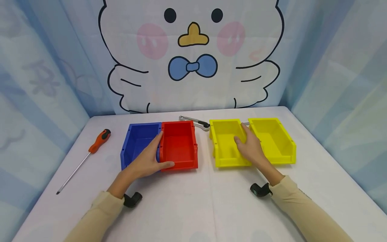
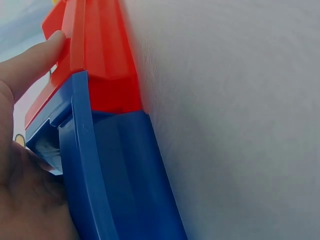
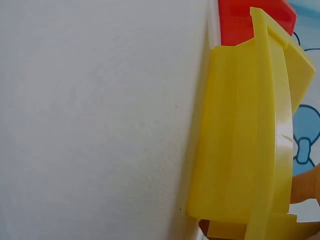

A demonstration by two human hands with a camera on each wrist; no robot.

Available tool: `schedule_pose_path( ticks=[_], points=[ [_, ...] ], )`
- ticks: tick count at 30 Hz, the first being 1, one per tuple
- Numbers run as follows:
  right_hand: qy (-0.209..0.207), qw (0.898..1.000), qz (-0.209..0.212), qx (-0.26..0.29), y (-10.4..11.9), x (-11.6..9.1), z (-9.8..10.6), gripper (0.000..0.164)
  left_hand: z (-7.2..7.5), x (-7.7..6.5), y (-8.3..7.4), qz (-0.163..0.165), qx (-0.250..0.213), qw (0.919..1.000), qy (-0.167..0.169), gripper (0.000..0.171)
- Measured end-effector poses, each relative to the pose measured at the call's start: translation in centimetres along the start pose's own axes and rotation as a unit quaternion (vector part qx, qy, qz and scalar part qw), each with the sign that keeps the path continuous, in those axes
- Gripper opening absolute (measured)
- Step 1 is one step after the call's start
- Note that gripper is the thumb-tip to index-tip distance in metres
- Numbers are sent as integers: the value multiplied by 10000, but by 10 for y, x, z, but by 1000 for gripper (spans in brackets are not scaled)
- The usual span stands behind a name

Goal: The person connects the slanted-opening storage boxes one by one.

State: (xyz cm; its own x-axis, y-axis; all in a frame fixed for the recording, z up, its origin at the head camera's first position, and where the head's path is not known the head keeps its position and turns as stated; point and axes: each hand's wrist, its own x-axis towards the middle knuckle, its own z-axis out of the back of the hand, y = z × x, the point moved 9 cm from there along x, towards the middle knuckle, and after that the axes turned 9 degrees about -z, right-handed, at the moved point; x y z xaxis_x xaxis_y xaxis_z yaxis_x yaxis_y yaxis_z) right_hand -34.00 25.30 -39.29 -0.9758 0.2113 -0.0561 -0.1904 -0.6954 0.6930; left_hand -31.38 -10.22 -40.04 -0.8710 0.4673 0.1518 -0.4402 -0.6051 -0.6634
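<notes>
A blue storage bin (image 1: pixel 141 137) and a red storage bin (image 1: pixel 179 148) stand side by side left of centre. My left hand (image 1: pixel 147 160) straddles their adjoining walls and grips the red bin's near left side. Its thumb lies over the red bin's front, and its other fingers are partly hidden on the blue side. To the right are a left yellow bin (image 1: pixel 227 148) and a right yellow bin (image 1: pixel 273 143). My right hand (image 1: pixel 250 145) grips the left yellow bin by its right wall, thumb inside it; some fingers are hidden behind that wall.
An orange-and-black-handled screwdriver (image 1: pixel 97 143) lies at the left of the white table (image 1: pixel 199 208). Behind the bins lies a metal hand tool (image 1: pixel 196 123) with a black part. A patterned curtain (image 1: pixel 193 90) rises at the table's back edge.
</notes>
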Motion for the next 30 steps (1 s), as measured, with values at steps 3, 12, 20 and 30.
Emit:
schedule_pose_path(
  ticks=[3,12,20,30],
  points=[
    [55,9997,-94,230,-3,0,0,70,1,1,1,-38,21,10000,-26,119],
    [33,9991,-173,374,-4,-2,1,69,2,0,2,-19,17,10000,-47,119],
    [50,9983,-241,531,-5,-3,-1,69,4,-1,5,-1,124,9999,-95,119],
    [-28,9976,-379,587,-6,-3,0,69,2,0,7,-11,36,10000,-90,120]
  ],
)
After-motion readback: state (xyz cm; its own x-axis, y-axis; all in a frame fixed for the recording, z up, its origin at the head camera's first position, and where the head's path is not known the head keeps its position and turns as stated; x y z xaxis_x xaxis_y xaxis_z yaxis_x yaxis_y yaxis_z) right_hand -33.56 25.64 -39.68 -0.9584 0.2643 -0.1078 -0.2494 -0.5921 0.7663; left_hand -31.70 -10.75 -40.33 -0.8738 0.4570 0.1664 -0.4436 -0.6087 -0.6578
